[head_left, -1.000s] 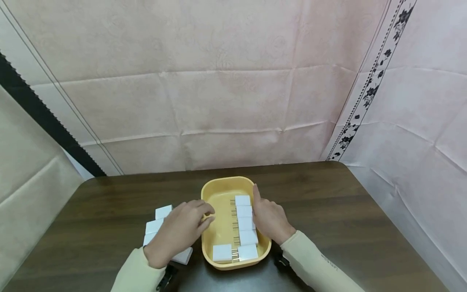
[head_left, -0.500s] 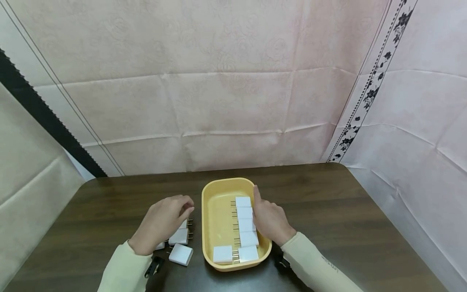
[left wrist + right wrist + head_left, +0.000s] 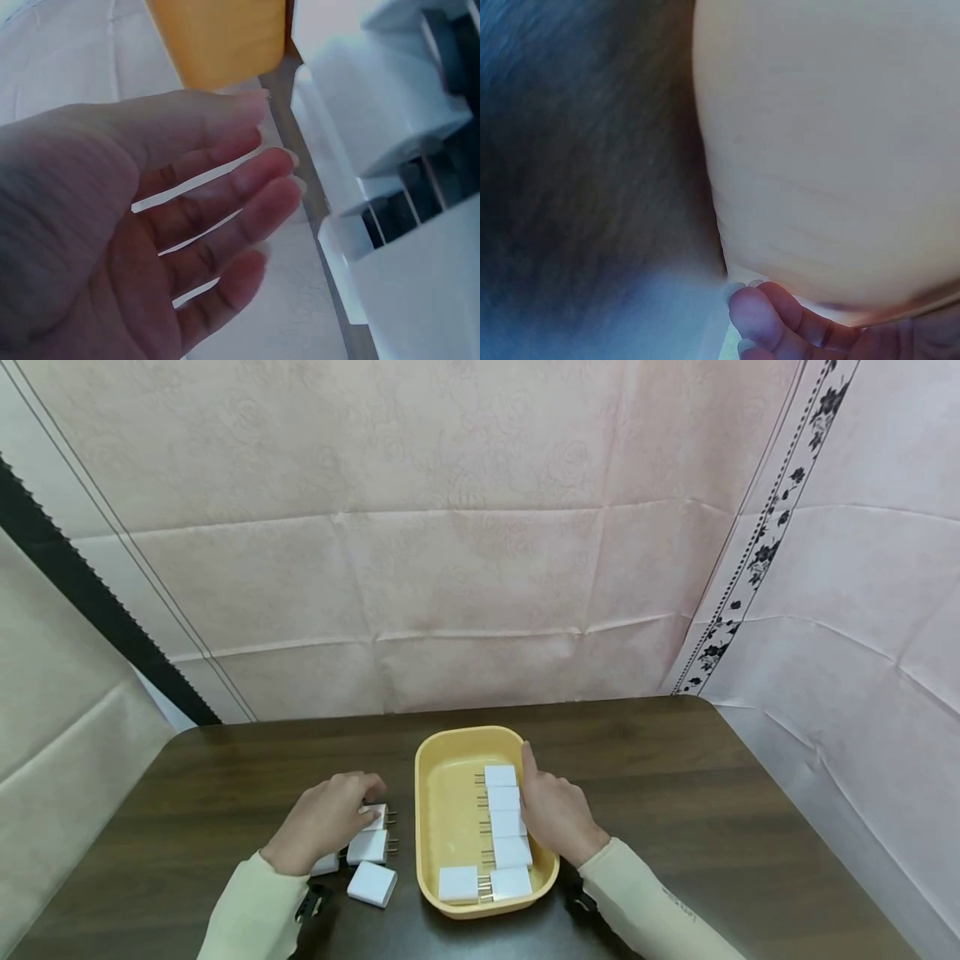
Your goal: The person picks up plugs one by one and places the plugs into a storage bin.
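Note:
White chargers with metal prongs lie in the yellow tray [image 3: 438,743]. Several, such as one charger [image 3: 504,823], form a column along its right side, prongs leftward. Another charger [image 3: 457,884] faces the lowest of them, prong to prong. My left hand [image 3: 326,820] is over the loose chargers left of the tray, fingers loosely bent. The left wrist view shows nothing between the fingers [image 3: 274,202]. Its thumb overlaps one charger [image 3: 381,816] in the head view; contact is unclear. My right hand [image 3: 558,814] grips the tray's right rim, one digit pointing forward; its other fingers are mostly hidden.
Below the left hand are more loose chargers: one upright-facing charger [image 3: 369,847], one tilted charger [image 3: 372,883], and one partly covered charger [image 3: 326,863]. They stand on a dark wooden table [image 3: 637,760]. Pale cloth [image 3: 480,568] hangs behind and at both sides.
My left hand has moved from over the tray's left edge back to the left, coming down beside the loose chargers. The right hand and tray stay nearly where they were.

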A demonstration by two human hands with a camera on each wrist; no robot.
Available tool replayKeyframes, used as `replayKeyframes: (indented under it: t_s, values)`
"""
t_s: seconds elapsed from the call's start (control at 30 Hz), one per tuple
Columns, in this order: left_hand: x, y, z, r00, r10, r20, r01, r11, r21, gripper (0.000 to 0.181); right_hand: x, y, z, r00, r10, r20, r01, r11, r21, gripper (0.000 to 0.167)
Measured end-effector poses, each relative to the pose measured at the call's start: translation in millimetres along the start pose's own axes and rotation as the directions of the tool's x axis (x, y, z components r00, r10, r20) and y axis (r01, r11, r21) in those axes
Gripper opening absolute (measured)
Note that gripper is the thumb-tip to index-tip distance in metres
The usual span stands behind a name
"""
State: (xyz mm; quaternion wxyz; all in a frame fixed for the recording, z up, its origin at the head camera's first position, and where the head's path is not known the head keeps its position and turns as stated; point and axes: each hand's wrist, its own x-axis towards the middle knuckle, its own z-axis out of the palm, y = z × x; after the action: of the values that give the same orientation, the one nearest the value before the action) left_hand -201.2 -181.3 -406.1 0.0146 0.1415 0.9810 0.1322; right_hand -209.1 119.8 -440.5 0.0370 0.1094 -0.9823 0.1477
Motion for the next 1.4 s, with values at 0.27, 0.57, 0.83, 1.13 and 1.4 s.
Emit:
replayKeyframes:
  t_s: [0.27,0.57,0.83,1.13,1.4]
  values:
    - [2.3,-6.5,0.3,0.998,0.008,0.061,-0.006,0.999,-0.034,0.029,0.1,0.4,-1.2,1.0,-0.005,-0.002,0.005,1.0,0.007,0.072]
    - [1.3,-7.9,0.7,0.997,0.005,0.071,-0.002,0.999,-0.042,0.041,-1.5,0.3,-1.8,1.0,-0.01,0.003,0.01,1.0,0.011,0.072]
    - [1.8,-7.8,2.2,0.998,-0.003,0.07,0.006,0.999,-0.045,0.039,-1.2,0.2,-2.0,1.0,-0.012,-0.004,0.012,1.0,0.001,0.072]
    - [3.3,-8.3,5.9,0.998,-0.009,0.064,0.011,0.999,-0.035,0.036,-0.5,0.5,-2.2,1.0,-0.013,-0.004,0.013,1.0,-0.005,0.072]
    - [3.5,-8.1,11.0,0.998,-0.008,0.061,0.009,1.0,-0.015,0.037,-0.3,0.0,-1.7,1.0,0.002,0.016,-0.003,1.0,0.012,0.072]
